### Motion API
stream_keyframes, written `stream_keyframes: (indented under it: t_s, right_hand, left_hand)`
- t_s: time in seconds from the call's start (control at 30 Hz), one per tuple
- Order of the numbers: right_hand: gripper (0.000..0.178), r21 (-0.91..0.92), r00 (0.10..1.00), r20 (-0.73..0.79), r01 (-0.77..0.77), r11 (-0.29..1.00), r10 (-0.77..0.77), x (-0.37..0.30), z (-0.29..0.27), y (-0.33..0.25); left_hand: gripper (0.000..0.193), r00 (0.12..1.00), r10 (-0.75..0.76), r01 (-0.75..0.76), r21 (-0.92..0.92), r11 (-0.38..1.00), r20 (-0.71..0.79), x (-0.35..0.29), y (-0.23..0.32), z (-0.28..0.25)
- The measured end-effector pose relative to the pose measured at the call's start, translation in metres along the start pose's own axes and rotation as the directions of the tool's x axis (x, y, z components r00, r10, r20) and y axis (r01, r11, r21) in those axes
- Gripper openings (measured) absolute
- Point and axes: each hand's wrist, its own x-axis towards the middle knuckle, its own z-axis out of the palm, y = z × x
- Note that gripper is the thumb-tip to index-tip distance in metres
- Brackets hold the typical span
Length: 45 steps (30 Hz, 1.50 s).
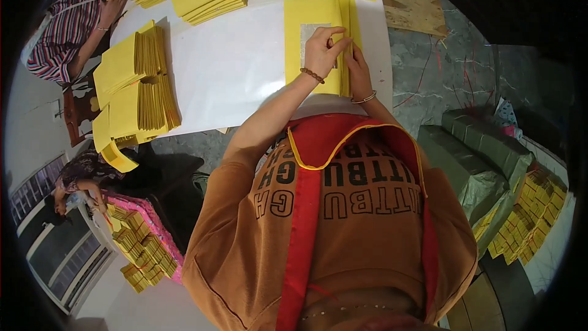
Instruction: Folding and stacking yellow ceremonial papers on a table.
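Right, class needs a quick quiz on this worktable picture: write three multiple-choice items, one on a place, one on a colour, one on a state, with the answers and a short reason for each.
1. Where do the wearer's hands work?
A. on the floor
B. on the yellow sheet at the far right part of the white table
C. on the green bundles

2. What colour are the paper stacks on the table?
A. blue
B. white
C. yellow

3. How are the wearer's hands?
A. both pressing the sheet's folded edge
B. both raised in the air
C. one holding scissors

Answers:
1 B, the left hand and right hand rest on the yellow sheet lying on the white table.
2 C, the paper stacks are yellow.
3 A, the fingers of both hands meet along the sheet's fold.
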Motion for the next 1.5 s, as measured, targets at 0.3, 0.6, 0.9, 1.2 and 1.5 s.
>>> stream_keyframes:
  t_s: [0.3,0.6,0.9,1.2,1.5]
  right_hand:
    - [0.045,-0.051,0.998,0.002,0.058,0.997,-0.058,0.0,0.0,0.003]
    - [0.044,-0.039,0.997,0.027,0.074,0.996,-0.073,0.002,-0.005,0.011]
    - [0.042,-0.022,0.999,0.033,0.043,0.999,-0.042,-0.002,0.002,-0.002]
    - [0.045,-0.035,0.997,0.034,0.077,0.996,-0.076,0.002,-0.003,0.003]
    - [0.046,-0.336,0.974,0.084,0.226,0.914,-0.21,0.001,-0.006,0.008]
  left_hand:
    - [0.026,1.0,-0.001,0.001,-0.019,1.0,0.007,0.0,-0.007,0.001]
    - [0.028,0.994,-0.094,0.102,-0.142,0.985,0.063,-0.002,-0.004,-0.001]
    - [0.026,0.995,-0.081,0.087,-0.113,0.99,0.058,-0.003,0.0,-0.004]
    - [0.022,0.998,-0.044,0.047,-0.072,0.996,0.04,-0.004,-0.004,-0.005]
    - [0.024,1.0,-0.002,0.002,0.005,1.0,0.002,-0.005,-0.017,-0.007]
